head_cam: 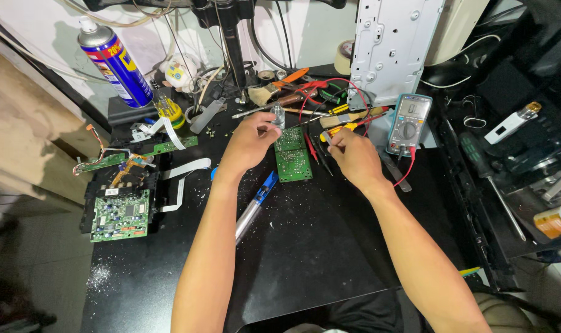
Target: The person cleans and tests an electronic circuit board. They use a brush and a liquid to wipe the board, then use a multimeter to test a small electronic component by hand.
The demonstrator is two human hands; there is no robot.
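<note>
A small green circuit board lies on the black worktop between my hands. My left hand rests at the board's far left corner, fingers closed around a small clear bottle. My right hand sits just right of the board, pinching a yellow-handled tool with its tip toward the board. Red and black probe leads lie along the board's right edge.
A multimeter stands right of my right hand. A blue-tipped soldering iron lies near my left forearm. Opened green boards with ribbon cables lie at left, behind them a blue spray can. Screwdrivers, a brush and a metal chassis crowd the back.
</note>
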